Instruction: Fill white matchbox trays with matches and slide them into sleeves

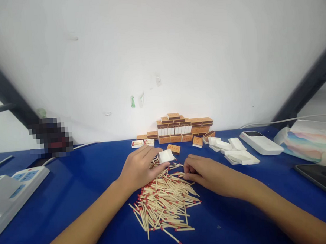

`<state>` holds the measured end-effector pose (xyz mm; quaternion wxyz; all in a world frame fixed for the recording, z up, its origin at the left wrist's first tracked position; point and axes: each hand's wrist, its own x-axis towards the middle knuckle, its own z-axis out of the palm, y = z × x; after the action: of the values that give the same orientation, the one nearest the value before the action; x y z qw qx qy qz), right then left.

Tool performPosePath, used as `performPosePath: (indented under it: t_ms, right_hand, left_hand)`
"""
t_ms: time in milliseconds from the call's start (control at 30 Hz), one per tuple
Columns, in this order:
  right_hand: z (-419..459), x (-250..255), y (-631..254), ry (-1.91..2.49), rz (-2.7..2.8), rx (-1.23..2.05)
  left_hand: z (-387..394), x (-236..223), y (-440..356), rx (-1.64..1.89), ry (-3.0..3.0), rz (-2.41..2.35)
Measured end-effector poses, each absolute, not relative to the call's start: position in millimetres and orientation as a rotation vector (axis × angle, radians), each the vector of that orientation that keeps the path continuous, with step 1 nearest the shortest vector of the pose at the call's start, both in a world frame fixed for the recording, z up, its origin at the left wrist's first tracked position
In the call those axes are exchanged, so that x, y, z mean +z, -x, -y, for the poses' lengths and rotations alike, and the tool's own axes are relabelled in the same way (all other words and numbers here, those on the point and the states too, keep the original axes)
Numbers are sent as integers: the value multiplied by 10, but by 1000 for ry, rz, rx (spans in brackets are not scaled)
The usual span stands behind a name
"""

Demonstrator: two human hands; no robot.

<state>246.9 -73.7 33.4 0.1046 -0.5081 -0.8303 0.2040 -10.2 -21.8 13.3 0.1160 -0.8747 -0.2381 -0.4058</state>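
Note:
My left hand (142,166) is closed on a white matchbox tray (165,156), pinched between thumb and fingers above the far side of a heap of red-tipped matches (165,200). The tray is tilted, and I cannot tell whether anything is in it. My right hand (198,169) rests at the heap's right edge with fingers curled together. A few matches meet its fingertips, but what it grips is hidden. Just beyond the left hand lies an orange matchbox (174,149). Two trays filled with matches (143,143) sit at the back left.
Stacked matchboxes (176,128) stand against the wall. Loose white trays (236,152) are piled to the right, beside a white device (261,143), a tissue pack (306,143) and a phone (323,179). A power strip (25,187) lies at left on the blue table (80,183).

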Motion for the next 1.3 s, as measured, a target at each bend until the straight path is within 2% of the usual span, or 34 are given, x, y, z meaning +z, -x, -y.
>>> performPosePath:
  t_ms: [600, 1000, 1200, 1300]
  right_hand:
    - [693, 258, -2523, 1440, 2428, 707]
    - [703, 300, -2527, 1427, 2414, 750]
    - [698, 271, -2539, 1381, 2492, 637]
    - [714, 285, -2511, 1401, 2540, 543]
  left_hand:
    - [263, 110, 67, -1324, 2570, 749]
    - [266, 133, 86, -1253, 2580, 692]
    - [264, 139, 98, -1220, 2571, 703]
    - [274, 132, 75, -1317, 2601, 787]
